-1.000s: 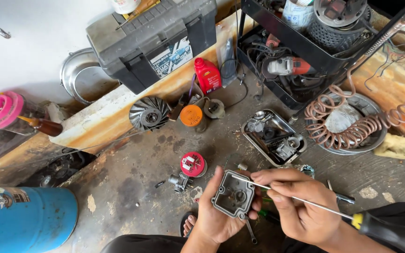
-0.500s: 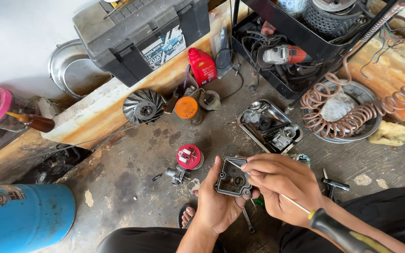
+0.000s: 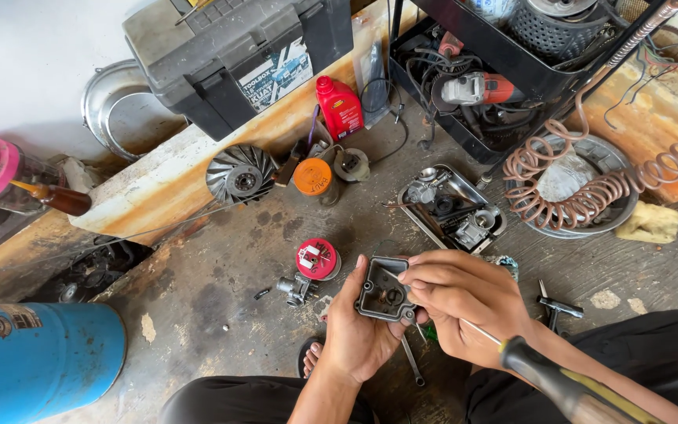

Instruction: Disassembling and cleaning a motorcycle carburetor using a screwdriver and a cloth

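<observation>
My left hand (image 3: 355, 334) holds a small dark metal housing (image 3: 384, 288), open side up, over the concrete floor. My right hand (image 3: 464, 300) grips the thin shaft of a screwdriver, fingers pinched near its tip, which rests at the housing's upper right edge. The screwdriver's black and yellow handle (image 3: 566, 385) lies along my right forearm toward the lower right. Just left of the housing, a small grey metal part (image 3: 295, 288) and a round red tin (image 3: 317, 258) sit on the floor.
A metal tray of engine parts (image 3: 453, 206) lies above my hands. A fan wheel (image 3: 240, 173), an orange can (image 3: 313, 177) and a red bottle (image 3: 340, 107) line the wooden ledge. Grey toolbox (image 3: 229, 55) behind, blue drum (image 3: 37, 361) lower left, coiled hose (image 3: 582, 188) right.
My hands with the housing have shifted slightly right and up in view. The right hand has slid nearer the screwdriver's tip, and the handle now trails by my forearm.
</observation>
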